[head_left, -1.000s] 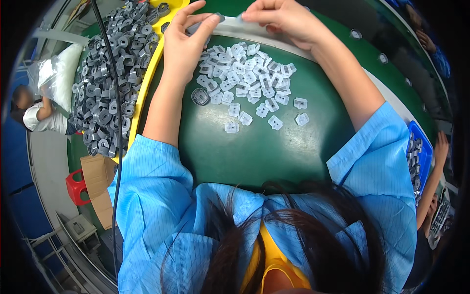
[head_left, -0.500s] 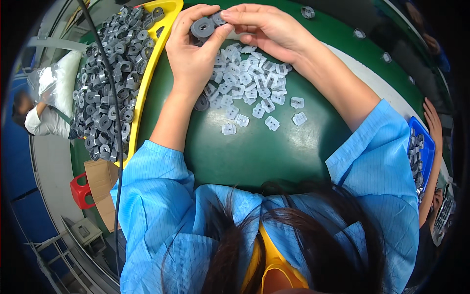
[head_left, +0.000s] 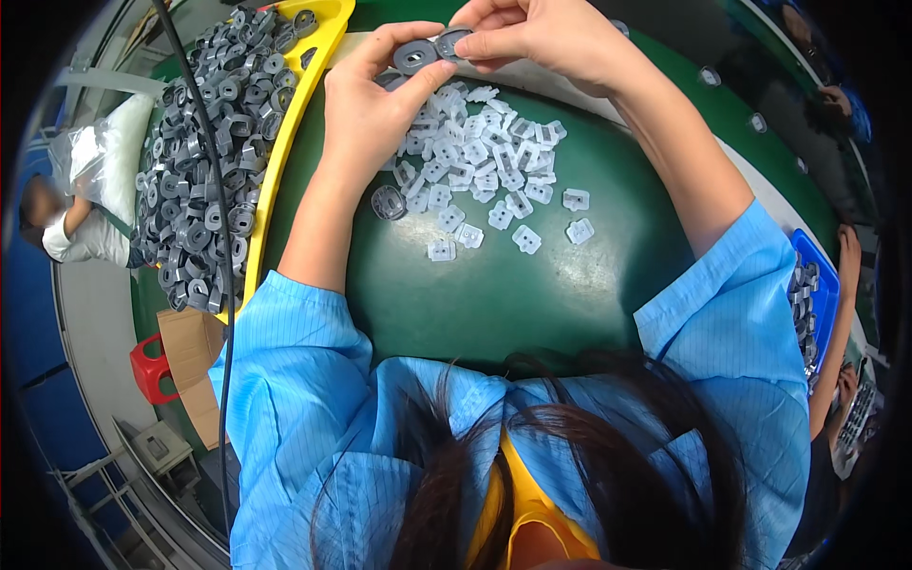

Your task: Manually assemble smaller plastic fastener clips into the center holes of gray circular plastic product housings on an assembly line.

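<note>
My left hand (head_left: 375, 95) is closed on a dark grey round plastic part (head_left: 414, 58) with a slot in its middle, held above the far side of the green table. Between the thumb and fingers of my right hand (head_left: 551, 43) is a second grey round part (head_left: 453, 43), whose edge meets or nearly meets the first one. Whether the two are joined, I cannot tell. Below both hands lies a loose pile of small translucent white plastic pieces (head_left: 475, 152). Beside my left wrist, one more grey round part (head_left: 389, 202) rests on the table.
A yellow tray (head_left: 275, 161) heaped with grey parts stands at the left, crossed by a black cable (head_left: 217, 161). At the right is a blue tray (head_left: 825, 275) of parts, near another person's arm (head_left: 841, 304). Several clear pieces (head_left: 709, 76) lie on the far green strip.
My right hand has shifted right, and the part in its fingers has moved right and turned to show its round face. My left forearm has edged left, uncovering the grey part on the table.
</note>
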Motion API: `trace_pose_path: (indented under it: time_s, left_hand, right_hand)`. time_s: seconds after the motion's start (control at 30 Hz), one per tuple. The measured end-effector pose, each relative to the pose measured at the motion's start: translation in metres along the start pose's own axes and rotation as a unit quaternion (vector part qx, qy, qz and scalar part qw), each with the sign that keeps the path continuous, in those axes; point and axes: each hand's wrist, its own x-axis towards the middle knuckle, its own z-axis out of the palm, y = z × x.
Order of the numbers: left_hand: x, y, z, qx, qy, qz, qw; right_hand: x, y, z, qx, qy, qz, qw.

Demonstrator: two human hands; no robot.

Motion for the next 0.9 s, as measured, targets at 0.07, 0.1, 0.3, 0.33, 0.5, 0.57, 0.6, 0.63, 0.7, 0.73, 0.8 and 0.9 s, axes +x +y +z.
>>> trace_pose_path:
  time_s: [0.07, 0.1, 0.3, 0.33, 0.5, 0.57, 0.6, 0.63, 0.7, 0.73, 0.8, 0.9]
  left_hand:
    - [0.001, 0.005, 0.003, -0.108, 0.007, -0.039, 0.993]
    - [0.0, 0.007, 0.003, -0.161, 0.011, -0.058, 0.985]
    - [0.007, 0.016, 0.0, -0.461, 0.011, -0.237, 0.855]
    - [0.007, 0.017, -0.002, -0.474, 0.006, -0.241, 0.846]
    - [0.007, 0.006, -0.011, -0.4, -0.002, -0.26, 0.879]
    - [0.007, 0.001, -0.014, -0.374, 0.012, -0.243, 0.895]
    - [0.008, -0.003, -0.017, -0.36, 0.02, -0.235, 0.903]
    - [0.009, -0.005, -0.018, -0.339, 0.031, -0.239, 0.909]
    - [0.012, -0.015, -0.02, -0.302, 0.048, -0.245, 0.92]
    - [0.011, -0.022, -0.023, -0.212, 0.039, -0.21, 0.954]
    - [0.01, -0.034, -0.029, -0.177, 0.028, -0.195, 0.964]
    - [0.01, -0.023, -0.022, -0.143, 0.036, -0.185, 0.972]
  right_hand:
    - [-0.012, -0.02, 0.01, -0.136, 0.074, -0.03, 0.988]
    - [-0.014, -0.027, 0.013, -0.202, 0.11, -0.045, 0.972]
    - [-0.011, -0.01, 0.026, -0.344, 0.191, -0.372, 0.841]
    - [-0.008, -0.007, 0.027, -0.361, 0.175, -0.436, 0.806]
    - [-0.003, 0.004, 0.036, -0.318, 0.112, -0.471, 0.815]
    - [-0.006, -0.002, 0.026, -0.228, 0.096, -0.24, 0.939]
    - [0.003, 0.009, 0.016, -0.169, 0.096, -0.2, 0.96]
    - [0.014, 0.022, 0.0, -0.11, 0.097, -0.159, 0.976]
    - [0.024, 0.037, -0.029, -0.033, 0.121, -0.022, 0.992]
    - [0.031, 0.046, -0.04, -0.018, 0.131, 0.003, 0.991]
    - [0.031, 0.055, -0.048, -0.116, 0.2, -0.009, 0.973]
    - [0.028, 0.067, -0.055, -0.428, 0.321, -0.206, 0.819]
